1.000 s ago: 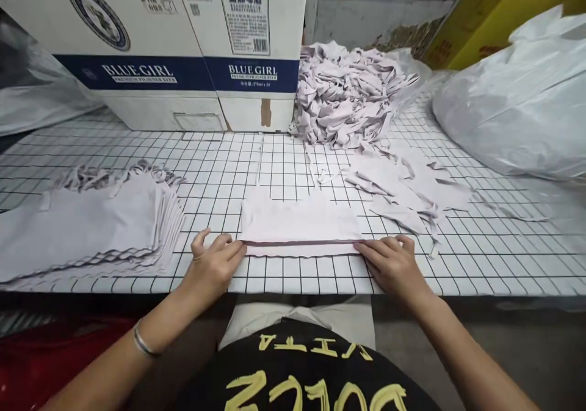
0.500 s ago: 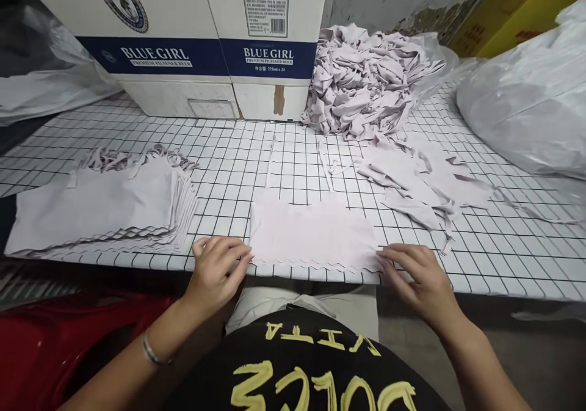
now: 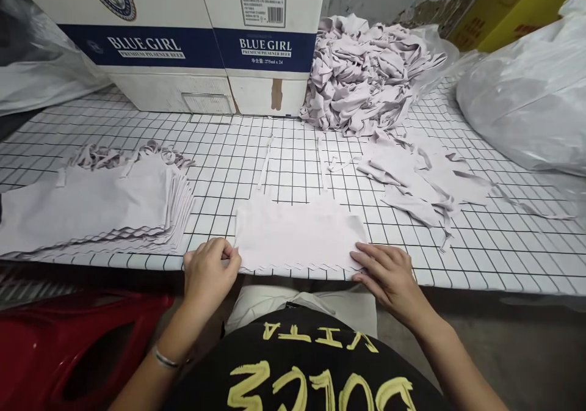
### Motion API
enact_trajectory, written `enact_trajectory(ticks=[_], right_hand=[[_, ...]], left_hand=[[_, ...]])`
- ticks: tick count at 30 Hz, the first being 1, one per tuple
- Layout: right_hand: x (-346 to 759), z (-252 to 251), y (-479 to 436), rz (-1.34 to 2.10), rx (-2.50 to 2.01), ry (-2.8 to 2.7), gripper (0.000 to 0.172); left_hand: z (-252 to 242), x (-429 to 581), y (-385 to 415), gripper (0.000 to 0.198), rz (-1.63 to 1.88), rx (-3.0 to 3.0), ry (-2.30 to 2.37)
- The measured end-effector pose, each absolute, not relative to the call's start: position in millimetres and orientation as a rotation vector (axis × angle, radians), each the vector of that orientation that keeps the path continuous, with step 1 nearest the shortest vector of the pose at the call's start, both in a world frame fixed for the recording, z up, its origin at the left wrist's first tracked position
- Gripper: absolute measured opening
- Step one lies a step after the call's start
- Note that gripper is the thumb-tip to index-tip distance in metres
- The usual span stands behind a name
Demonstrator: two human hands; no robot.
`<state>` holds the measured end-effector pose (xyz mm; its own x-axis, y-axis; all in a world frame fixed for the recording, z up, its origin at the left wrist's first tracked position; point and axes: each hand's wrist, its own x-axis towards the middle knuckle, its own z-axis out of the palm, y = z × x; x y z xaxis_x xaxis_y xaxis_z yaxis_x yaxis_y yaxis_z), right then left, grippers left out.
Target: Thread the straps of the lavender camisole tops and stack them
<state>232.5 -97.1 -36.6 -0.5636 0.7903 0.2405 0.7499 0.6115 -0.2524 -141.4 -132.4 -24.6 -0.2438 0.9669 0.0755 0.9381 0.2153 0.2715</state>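
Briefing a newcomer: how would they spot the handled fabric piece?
From the BLUE GIRL beer carton, come across the gridded tabletop to its front edge. Between left hand and right hand, the pale fabric piece lies flat and alone, unlike the stack or crumpled heap.

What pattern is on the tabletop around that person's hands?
Black grid lines on a white tabletop, showing best in the head view.

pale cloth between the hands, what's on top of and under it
The right hand overlaps the right end of the pale cloth, the left hand touches the left. Gridded tabletop shows around it; whatever lies directly beneath is covered.
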Motion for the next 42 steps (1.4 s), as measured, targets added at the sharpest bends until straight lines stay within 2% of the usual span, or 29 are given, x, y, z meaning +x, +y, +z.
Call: enact_trajectory(ticks=[2, 4, 7, 9, 12, 14, 17, 19, 21, 23, 27, 30, 33, 37, 40, 42], right_hand=[[234.6, -36.9, -96.7, 0.176, -1.232, -2.530, 0.035], [232.5, -32.7, -90.8, 0.183, -1.223, -2.498, 0.029], [210.6, -20.3, -64.2, 0.205, -1.177, -2.417, 0.020], [179.2, -12.1, -33.4, 0.277, -1.174, -2.381, 0.017], [110.6, -7.1, 21.2, 0.594, -1.306, -2.321, 0.025], [59.9, -10.0, 51.4, 0.874, -1.471, -2.275, 0.036], [-2.7, -19.2, 74.8, 0.860, -1.600, -2.295, 0.039], [-27.4, -24.4, 77.7, 0.782, -1.608, -2.295, 0.031], [-39.0, -25.7, 77.2, 0.858, -1.610, -2.226, 0.020], [-42.5, -21.8, 79.9, 1.135, -1.615, -2.060, 0.015], [-44.8, -2.4, 110.2, 1.895, -1.482, -1.460, 0.016], [-48.9, 15.7, 152.7, 2.084, -1.426, -1.186, 0.014], [-53.3, 35.9, 194.8, 2.081, -1.419, -1.151, 0.019], [-50.8, 65.8, 211.3, 1.911, -1.352, -1.284, 0.023], [-34.3, 77.5, 171.0, 1.660, -1.149, -1.615, 0.015], [-14.8, 73.0, 121.2, 1.324, -1.011, -1.927, 0.014]], left_hand=[[-23.6, -142.1, -134.3, 0.011, 0.384, 1.966, 2.431], [-24.5, -143.9, -134.5, 0.024, 0.418, 2.203, 2.307], [-27.5, -149.5, -132.3, 0.041, 0.282, 2.552, 1.825], [-27.7, -152.0, -128.4, 0.048, 0.182, 2.560, 1.779], [-24.1, -147.4, -116.4, 0.054, 0.180, 2.487, 1.903], [-22.7, -139.6, -105.6, 0.059, 0.157, 2.513, 1.790], [-28.4, -130.1, -92.3, 0.070, 0.079, 2.511, 1.601], [-36.0, -128.7, -88.5, 0.074, 0.059, 2.482, 1.557], [-42.9, -130.2, -88.2, 0.074, 0.089, 2.466, 1.548], [-47.0, -132.4, -89.5, 0.074, 0.132, 2.460, 1.544], [-47.9, -134.4, -90.7, 0.073, 0.179, 2.453, 1.533], [-47.6, -134.3, -90.5, 0.073, 0.197, 2.446, 1.522], [-47.6, -134.0, -90.5, 0.073, 0.202, 2.401, 1.502], [-38.2, -133.2, -89.9, 0.075, 0.293, 2.229, 1.446], [-17.6, -131.9, -84.5, 0.071, 0.546, 1.827, 1.344], [-1.2, -131.4, -76.8, 0.070, 0.757, 1.330, 1.160]])
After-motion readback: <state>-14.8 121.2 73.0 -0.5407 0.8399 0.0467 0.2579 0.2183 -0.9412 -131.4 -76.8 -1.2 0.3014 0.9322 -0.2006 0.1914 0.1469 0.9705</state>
